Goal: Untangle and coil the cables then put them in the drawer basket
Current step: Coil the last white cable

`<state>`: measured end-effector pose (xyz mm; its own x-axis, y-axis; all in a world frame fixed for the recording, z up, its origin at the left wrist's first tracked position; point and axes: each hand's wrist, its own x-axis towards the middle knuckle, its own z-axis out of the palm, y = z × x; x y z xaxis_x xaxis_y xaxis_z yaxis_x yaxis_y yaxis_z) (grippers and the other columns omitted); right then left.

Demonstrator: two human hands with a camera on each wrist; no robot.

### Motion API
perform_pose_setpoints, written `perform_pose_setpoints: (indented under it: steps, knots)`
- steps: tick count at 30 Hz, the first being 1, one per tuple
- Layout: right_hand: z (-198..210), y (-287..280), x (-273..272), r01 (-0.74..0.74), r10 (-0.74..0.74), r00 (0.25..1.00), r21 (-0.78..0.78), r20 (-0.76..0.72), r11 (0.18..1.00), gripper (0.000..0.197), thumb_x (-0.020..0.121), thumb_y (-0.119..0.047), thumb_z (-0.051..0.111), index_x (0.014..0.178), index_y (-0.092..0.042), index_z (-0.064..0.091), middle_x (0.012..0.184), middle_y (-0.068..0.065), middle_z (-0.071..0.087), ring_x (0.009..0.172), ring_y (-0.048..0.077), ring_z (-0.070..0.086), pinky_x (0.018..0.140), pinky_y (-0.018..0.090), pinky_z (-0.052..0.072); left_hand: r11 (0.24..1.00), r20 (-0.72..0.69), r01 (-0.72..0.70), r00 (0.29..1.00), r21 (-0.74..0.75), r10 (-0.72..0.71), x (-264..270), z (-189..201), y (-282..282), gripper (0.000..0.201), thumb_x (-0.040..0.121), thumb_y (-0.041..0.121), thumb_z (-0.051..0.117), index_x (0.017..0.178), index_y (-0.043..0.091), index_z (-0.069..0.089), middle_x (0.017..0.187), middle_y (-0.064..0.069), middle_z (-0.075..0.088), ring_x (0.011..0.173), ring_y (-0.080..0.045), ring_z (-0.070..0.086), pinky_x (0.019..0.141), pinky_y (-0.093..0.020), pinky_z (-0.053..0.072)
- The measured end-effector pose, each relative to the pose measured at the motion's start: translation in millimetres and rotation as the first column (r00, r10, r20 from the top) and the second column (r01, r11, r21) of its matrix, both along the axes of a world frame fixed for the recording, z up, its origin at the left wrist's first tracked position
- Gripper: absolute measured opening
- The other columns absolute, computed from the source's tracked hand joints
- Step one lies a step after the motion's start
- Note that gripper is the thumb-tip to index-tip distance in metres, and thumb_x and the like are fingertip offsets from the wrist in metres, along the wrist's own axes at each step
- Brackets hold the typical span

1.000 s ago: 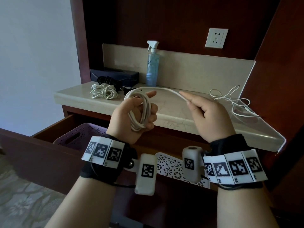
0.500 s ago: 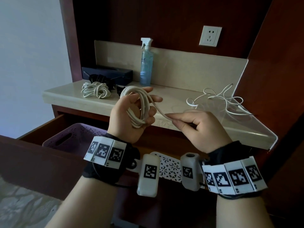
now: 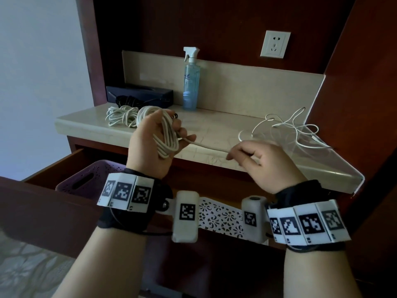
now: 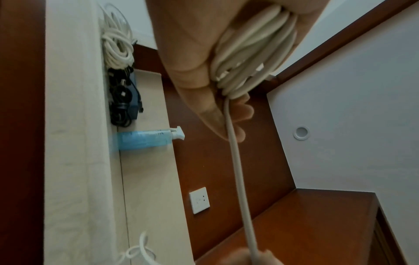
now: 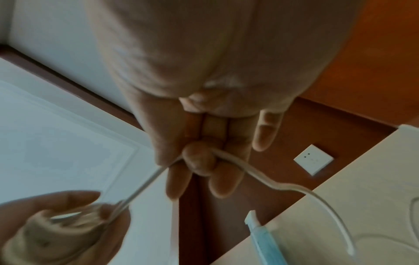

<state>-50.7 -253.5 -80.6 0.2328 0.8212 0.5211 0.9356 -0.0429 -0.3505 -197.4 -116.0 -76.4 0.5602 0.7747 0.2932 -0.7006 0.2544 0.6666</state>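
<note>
My left hand (image 3: pixel 153 145) grips a coil of white cable (image 3: pixel 166 136) above the counter's front edge; the wrist view shows the loops (image 4: pixel 251 59) bunched in my palm. A taut strand (image 3: pixel 206 146) runs from the coil to my right hand (image 3: pixel 257 158), which pinches it between thumb and fingers (image 5: pixel 199 159). The loose tail (image 3: pixel 290 130) lies in tangled loops on the counter at the right. A second white cable bundle (image 3: pixel 120 117) and a black cable (image 3: pixel 129 101) lie at the counter's back left. The purple drawer basket (image 3: pixel 86 181) sits in the open drawer below.
A blue spray bottle (image 3: pixel 191 82) stands at the backsplash beside a dark box (image 3: pixel 148 93). A wall socket (image 3: pixel 275 44) is on the wood panel above. A white perforated basket (image 3: pixel 221 218) shows between my wrists. A glass sheet covers the counter's right corner (image 3: pixel 343 168).
My right hand has drawn the strand lower and to the right, away from the coil. The left hand has turned the coil a little. The head view has shifted.
</note>
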Motion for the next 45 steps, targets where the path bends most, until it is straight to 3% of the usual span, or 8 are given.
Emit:
perform_pose_setpoints:
  steps: [2,5,10,20,27,33,38,45]
  knots:
    - [1,-1,7,0.063,-0.069,0.993,0.057,0.096,0.996,0.037,0.083,-0.055,0.042,0.081,-0.026,0.066,0.076,-0.019,0.059,0.077,-0.007,0.044,0.085,0.023,0.021,0.997,0.020,-0.077,0.997,-0.010,0.077,-6,-5,8,0.024,0.098,0.016,0.030,0.081,0.013,0.047,0.060,0.001,0.046,0.052,-0.013,0.044,0.054,-0.024,0.048]
    - [1,-4,19,0.047,-0.077,0.984,0.187,0.159,0.981,0.038,0.085,-0.053,0.041,0.079,-0.023,0.063,0.070,-0.017,0.053,0.068,0.004,0.045,0.081,0.033,0.033,0.978,0.044,-0.200,0.978,-0.057,0.202,-20,-9,23,0.023,0.099,0.019,0.035,0.079,0.016,0.047,0.064,0.002,0.045,0.052,-0.011,0.041,0.049,-0.021,0.040]
    - [-1,3,16,-0.055,0.040,0.998,0.326,0.054,0.944,0.019,0.090,-0.032,0.054,0.085,-0.016,0.064,0.075,-0.015,0.053,0.074,-0.002,0.048,0.066,0.010,0.036,0.975,-0.099,-0.222,0.971,-0.015,0.219,-34,-12,34,0.036,0.076,0.053,0.055,0.081,0.018,0.050,0.064,0.005,0.051,0.052,-0.007,0.044,0.048,-0.018,0.038]
    - [19,25,3,-0.047,0.083,0.995,0.505,-0.049,0.862,0.027,0.086,-0.037,0.056,0.089,-0.014,0.071,0.083,-0.003,0.066,0.079,0.011,0.059,0.071,0.019,0.046,0.907,-0.579,0.348,0.800,0.238,-0.155,-1,-36,0,0.100,0.040,0.087,0.062,0.098,0.006,0.060,0.073,-0.005,0.058,0.055,-0.013,0.055,0.046,-0.023,0.044]
    - [27,32,8,0.124,-0.052,0.986,0.488,-0.160,0.864,0.018,0.087,-0.031,0.062,0.088,-0.016,0.072,0.068,-0.012,0.061,0.071,0.012,0.059,0.065,0.025,0.046,0.777,-0.656,0.567,0.700,0.273,-0.280,8,-36,-22,0.094,0.032,0.082,0.073,0.093,0.011,0.061,0.070,0.000,0.060,0.054,-0.007,0.055,0.047,-0.017,0.045]
    - [32,34,11,0.138,-0.071,0.982,0.403,-0.176,0.905,0.019,0.086,-0.033,0.063,0.089,-0.017,0.073,0.077,-0.005,0.069,0.079,0.014,0.063,0.073,0.032,0.052,0.769,-0.529,0.607,0.727,0.200,-0.437,1,-27,-17,0.043,0.056,0.017,0.064,0.097,0.005,0.055,0.071,-0.008,0.053,0.053,-0.013,0.047,0.043,-0.018,0.038]
    - [24,34,9,0.046,-0.025,0.993,0.189,-0.114,0.981,0.021,0.096,-0.025,0.047,0.102,-0.022,0.066,0.085,-0.009,0.064,0.080,0.009,0.058,0.073,0.031,0.046,0.780,-0.207,0.602,0.796,0.172,-0.569,-6,-21,-5,0.034,0.064,0.008,0.045,0.098,0.004,0.051,0.070,-0.010,0.049,0.051,-0.015,0.046,0.044,-0.020,0.041]
    - [1,24,9,0.029,0.002,0.993,0.261,-0.118,0.965,0.006,0.093,-0.019,0.051,0.095,-0.020,0.056,0.076,-0.007,0.057,0.070,0.006,0.054,0.063,0.019,0.041,0.934,0.027,0.355,0.934,0.034,-0.356,-12,-20,17,0.058,0.048,0.024,0.078,0.100,0.009,0.056,0.077,-0.008,0.056,0.053,-0.014,0.047,0.047,-0.018,0.041]
